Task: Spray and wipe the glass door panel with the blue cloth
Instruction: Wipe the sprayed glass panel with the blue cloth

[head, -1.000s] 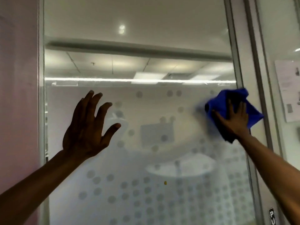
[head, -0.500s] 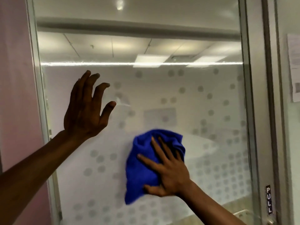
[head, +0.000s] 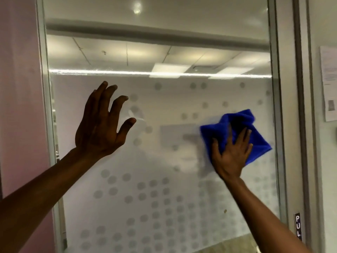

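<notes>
The right hand (head: 230, 157), fingers spread flat on the blue cloth (head: 237, 132), has swept back toward 3 o'clock across the glass door (head: 164, 161); wiping continues. The left hand (head: 102, 125) hovers, fingers apart.

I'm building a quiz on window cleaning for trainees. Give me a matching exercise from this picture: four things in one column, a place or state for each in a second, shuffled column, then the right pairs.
Things:
1. blue cloth
2. left hand
3. right hand
4. PULL sticker

Places or states:
A. raised, fingers spread, holding nothing
B. on the door frame, low at the right
C. flat on the cloth, pressing it to the glass door panel
D. bunched against the glass near its right edge

Pairs: 1-D, 2-A, 3-C, 4-B
</notes>
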A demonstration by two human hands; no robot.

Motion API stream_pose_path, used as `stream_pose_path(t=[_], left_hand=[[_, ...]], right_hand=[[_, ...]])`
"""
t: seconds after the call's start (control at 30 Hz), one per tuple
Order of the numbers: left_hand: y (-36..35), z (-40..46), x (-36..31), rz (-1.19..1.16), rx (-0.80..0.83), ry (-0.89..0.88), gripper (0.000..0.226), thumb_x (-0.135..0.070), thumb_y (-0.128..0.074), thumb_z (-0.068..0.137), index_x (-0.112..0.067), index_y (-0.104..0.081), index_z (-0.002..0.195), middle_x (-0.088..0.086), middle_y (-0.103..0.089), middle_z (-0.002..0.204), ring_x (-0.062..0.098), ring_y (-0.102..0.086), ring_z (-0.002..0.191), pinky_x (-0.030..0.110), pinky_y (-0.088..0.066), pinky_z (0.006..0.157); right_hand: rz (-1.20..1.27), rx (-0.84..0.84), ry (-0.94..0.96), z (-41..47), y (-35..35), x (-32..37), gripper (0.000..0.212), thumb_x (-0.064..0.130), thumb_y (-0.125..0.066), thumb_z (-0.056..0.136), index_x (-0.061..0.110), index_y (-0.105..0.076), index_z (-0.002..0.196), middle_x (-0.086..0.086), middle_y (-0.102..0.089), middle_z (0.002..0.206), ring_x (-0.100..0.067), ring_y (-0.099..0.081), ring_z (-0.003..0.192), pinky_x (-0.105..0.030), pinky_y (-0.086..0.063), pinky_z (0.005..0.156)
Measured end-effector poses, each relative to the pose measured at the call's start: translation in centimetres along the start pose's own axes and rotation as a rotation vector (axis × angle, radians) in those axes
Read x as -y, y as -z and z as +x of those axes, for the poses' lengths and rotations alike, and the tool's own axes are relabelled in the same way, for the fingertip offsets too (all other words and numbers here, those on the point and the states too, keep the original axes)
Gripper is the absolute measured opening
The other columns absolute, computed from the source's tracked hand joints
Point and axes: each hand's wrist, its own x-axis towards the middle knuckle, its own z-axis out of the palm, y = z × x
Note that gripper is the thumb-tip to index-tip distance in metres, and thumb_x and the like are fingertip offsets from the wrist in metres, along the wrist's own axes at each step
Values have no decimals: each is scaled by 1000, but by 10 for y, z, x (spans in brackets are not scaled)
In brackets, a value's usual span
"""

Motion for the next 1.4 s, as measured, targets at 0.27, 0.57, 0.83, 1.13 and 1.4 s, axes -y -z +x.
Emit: stream_pose_path(t=[0.27, 0.57, 0.83, 1.13, 1.4], left_hand=[[1, -1, 3, 2, -18, 0, 61, -52, -46, 99, -9, -48, 143, 21, -36, 159, 38, -24, 154, 55, -29, 123], [3, -2, 0, 0, -54, -25, 61, -51, -42, 101, -4, -49, 140, 24, -37, 156, 41, -24, 153, 49, -23, 125], [3, -2, -5, 3, -63, -31, 61, -52, -42, 100, -5, -47, 140, 25, -37, 156, 42, -23, 152, 48, -21, 125], [4, -3, -6, -23, -60, -24, 61, -52, -42, 100, -6, -46, 139, 26, -37, 155, 42, -24, 152, 45, -21, 124], [13, -2, -8, -49, 6, 6, 64, -55, -40, 99, -8, -43, 142, 23, -34, 157, 25, -13, 152, 41, -19, 125]], right_hand=[[-97, 249, 818, -125, -18, 26, 74, 78, -40, 88, 47, -29, 155, -7, -17, 170, -34, -12, 157, -55, -29, 115], [30, 103, 235, -166, -2, -88, 61, 39, -50, 84, 18, -54, 141, -23, -42, 155, -38, -34, 146, -55, -33, 111], [465, -51, -765, -231, -28, -74, 96, 50, -35, 76, 7, -17, 160, -28, -31, 161, -46, -40, 142, -46, -33, 115], [733, -20, -726, -212, -32, 43, 100, 56, -35, 77, -7, -23, 153, -32, -30, 159, -45, -32, 148, -52, -25, 121], [1173, 225, -322, -172, 8, 130, 32, 45, -42, 102, 38, -57, 74, 19, -54, 58, 3, -47, 54, -15, -38, 55]])
